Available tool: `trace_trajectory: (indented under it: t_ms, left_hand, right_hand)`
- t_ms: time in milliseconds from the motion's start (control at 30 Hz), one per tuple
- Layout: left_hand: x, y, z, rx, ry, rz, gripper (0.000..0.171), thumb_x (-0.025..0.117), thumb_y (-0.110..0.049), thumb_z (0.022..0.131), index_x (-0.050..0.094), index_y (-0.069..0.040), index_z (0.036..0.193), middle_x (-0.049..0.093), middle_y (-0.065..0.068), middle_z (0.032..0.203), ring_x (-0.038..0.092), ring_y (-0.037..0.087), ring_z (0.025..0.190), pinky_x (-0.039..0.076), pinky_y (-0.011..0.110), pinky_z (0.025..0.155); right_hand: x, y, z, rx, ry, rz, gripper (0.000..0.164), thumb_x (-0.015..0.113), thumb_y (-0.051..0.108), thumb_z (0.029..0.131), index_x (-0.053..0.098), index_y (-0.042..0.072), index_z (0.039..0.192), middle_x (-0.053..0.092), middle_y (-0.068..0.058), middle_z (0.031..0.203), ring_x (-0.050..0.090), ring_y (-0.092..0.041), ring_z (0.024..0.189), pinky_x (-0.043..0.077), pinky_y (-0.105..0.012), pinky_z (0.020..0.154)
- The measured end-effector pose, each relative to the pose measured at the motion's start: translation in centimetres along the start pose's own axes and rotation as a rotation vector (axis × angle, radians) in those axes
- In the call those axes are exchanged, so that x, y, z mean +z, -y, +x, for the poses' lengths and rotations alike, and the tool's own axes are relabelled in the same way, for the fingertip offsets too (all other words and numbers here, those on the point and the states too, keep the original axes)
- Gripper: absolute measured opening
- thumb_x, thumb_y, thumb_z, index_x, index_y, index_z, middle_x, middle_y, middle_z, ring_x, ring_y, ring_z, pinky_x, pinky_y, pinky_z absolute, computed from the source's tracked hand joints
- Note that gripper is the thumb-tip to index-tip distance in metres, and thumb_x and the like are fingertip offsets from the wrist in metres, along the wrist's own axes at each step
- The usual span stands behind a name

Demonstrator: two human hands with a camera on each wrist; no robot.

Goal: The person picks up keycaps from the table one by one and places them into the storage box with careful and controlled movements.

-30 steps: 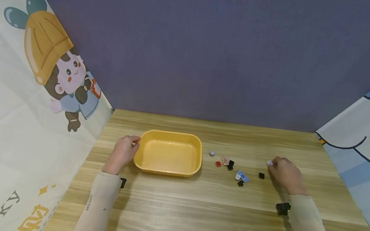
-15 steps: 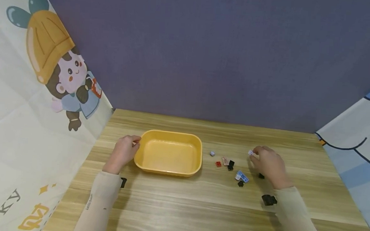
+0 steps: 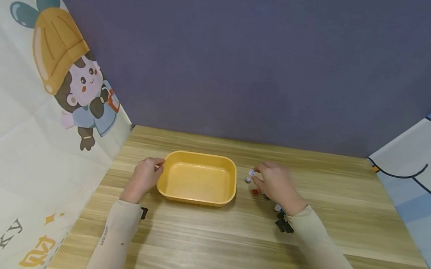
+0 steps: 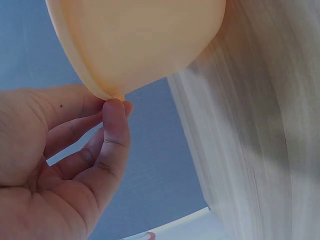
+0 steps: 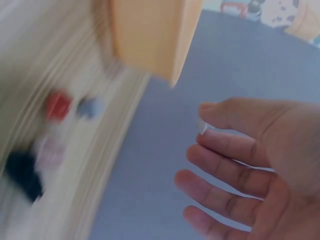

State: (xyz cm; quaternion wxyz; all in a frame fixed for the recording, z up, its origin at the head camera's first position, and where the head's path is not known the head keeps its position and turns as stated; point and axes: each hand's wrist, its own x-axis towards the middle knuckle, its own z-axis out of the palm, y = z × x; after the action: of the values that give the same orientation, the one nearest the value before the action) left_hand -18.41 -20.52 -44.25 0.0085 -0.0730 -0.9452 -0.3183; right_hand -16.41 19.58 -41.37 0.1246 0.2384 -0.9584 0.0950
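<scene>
A yellow plastic basin [image 3: 195, 200] stands on the wooden table. My left hand [image 3: 144, 178] pinches its left rim between thumb and fingers, as the left wrist view shows closely at the rim [image 4: 82, 62]. My right hand [image 3: 276, 185] is just right of the basin, above the table. Between its thumb and index finger it pinches a small white block [image 3: 251, 172], seen partly in the right wrist view as a pale piece [image 5: 201, 126]. Below that hand lie a small pale block [image 3: 248, 180] and a red block [image 3: 255, 191].
More small pieces lie partly hidden under the right hand and forearm, among them a white piece [image 3: 277, 208] and a black piece [image 3: 280, 215]. A dark blue-grey panel [image 3: 219, 69] rises behind the table [image 3: 195, 239]. A printed cloth [image 3: 25, 140] hangs at the left.
My right hand has carried the small white block leftward from the right side of the table to beside the basin. My left hand has stayed on the basin's rim.
</scene>
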Motion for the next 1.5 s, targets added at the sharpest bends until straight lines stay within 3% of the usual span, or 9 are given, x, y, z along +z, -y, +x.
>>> trace_trajectory:
  t_ms: [367, 633, 933, 1267, 1500]
  left_hand:
    - [0.0, 0.0, 0.0, -0.017, -0.009, 0.013, 0.030, 0.057, -0.001, 0.098, 0.064, 0.009, 0.126, 0.067, 0.027, 0.114, 0.069, 0.034, 0.096, 0.060, 0.037, 0.072]
    - [0.2, -0.1, -0.1, -0.025, -0.005, -0.009, 0.030, 0.057, -0.001, 0.098, 0.064, 0.009, 0.125, 0.067, 0.027, 0.116, 0.070, 0.033, 0.093, 0.059, 0.033, 0.066]
    - [0.1, -0.1, -0.1, -0.024, -0.012, -0.005, 0.030, 0.057, 0.001, 0.097, 0.064, 0.010, 0.125, 0.068, 0.026, 0.112, 0.070, 0.033, 0.093, 0.059, 0.035, 0.066]
    - [0.0, 0.0, 0.1, -0.030, -0.028, -0.002, 0.029, 0.058, 0.000, 0.097, 0.065, 0.009, 0.124, 0.068, 0.025, 0.112, 0.070, 0.032, 0.092, 0.059, 0.034, 0.065]
    - [0.2, 0.1, 0.0, -0.028, -0.025, -0.003, 0.028, 0.059, 0.001, 0.097, 0.065, 0.010, 0.123, 0.068, 0.027, 0.112, 0.070, 0.032, 0.091, 0.059, 0.034, 0.065]
  right_hand:
    - [0.4, 3.7, 2.5, -0.087, -0.024, 0.034, 0.023, 0.079, 0.026, 0.088, 0.073, 0.006, 0.099, 0.069, -0.006, 0.092, 0.064, -0.022, 0.075, 0.056, -0.039, 0.064]
    - [0.6, 4.4, 2.5, -0.092, -0.026, 0.043, 0.030, 0.080, 0.025, 0.087, 0.073, 0.004, 0.107, 0.070, -0.009, 0.101, 0.067, -0.029, 0.090, 0.057, -0.048, 0.079]
    - [0.3, 3.6, 2.3, -0.073, -0.038, 0.058, 0.028, 0.079, 0.020, 0.088, 0.072, 0.002, 0.109, 0.070, -0.011, 0.105, 0.067, -0.032, 0.097, 0.055, -0.051, 0.084]
    - [0.3, 1.3, 1.0, -0.033, 0.004, 0.060, 0.025, 0.078, 0.019, 0.089, 0.072, 0.003, 0.107, 0.069, -0.010, 0.101, 0.066, -0.029, 0.090, 0.056, -0.048, 0.077]
    - [1.3, -0.5, -0.8, 0.004, 0.032, -0.002, 0.024, 0.079, 0.017, 0.087, 0.072, 0.004, 0.106, 0.069, -0.010, 0.102, 0.066, -0.031, 0.093, 0.053, -0.059, 0.081]
